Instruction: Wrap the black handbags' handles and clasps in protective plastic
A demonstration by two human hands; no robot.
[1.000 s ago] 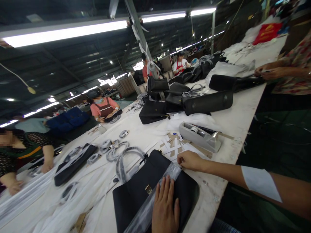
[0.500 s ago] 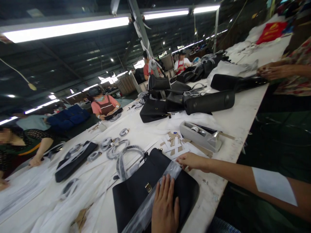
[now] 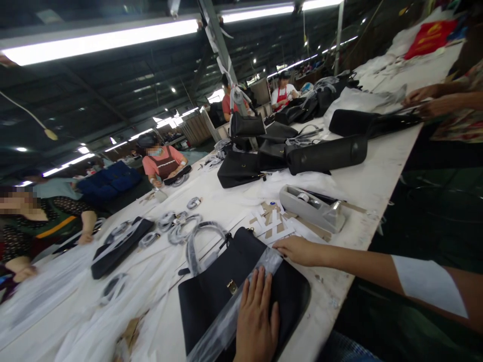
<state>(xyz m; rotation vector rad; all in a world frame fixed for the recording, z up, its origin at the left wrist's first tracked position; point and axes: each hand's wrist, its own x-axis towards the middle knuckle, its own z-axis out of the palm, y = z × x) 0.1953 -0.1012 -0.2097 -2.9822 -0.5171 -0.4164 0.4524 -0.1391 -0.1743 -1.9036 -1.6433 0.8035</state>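
Note:
A black handbag [image 3: 211, 296] with a gold clasp lies on the table in front of me. Its looped handle [image 3: 193, 246] is wrapped in clear film. Across the bag's front runs a strip of clear plastic film [image 3: 222, 327]. My left hand [image 3: 256, 314] lies flat on the strip and the bag, fingers stretched out. At the strip's upper end, near the bag's edge, the fingers of my right hand [image 3: 294, 250] are pinched together on the film; the fingertips are partly hidden. A white patch [image 3: 428, 284] is on my right forearm.
Beyond the bag stands a grey tape dispenser [image 3: 313, 208] beside white paper strips [image 3: 273, 221]. More black bags [image 3: 241, 168] are piled farther back. Film-wrapped straps [image 3: 184, 229] lie left of them. Co-workers sit along the table; one person's hands [image 3: 430, 100] hold a black piece at right.
My hands stay nearly in place on the film and bag. The view has shifted slightly. At the left, a co-worker's arms have moved.

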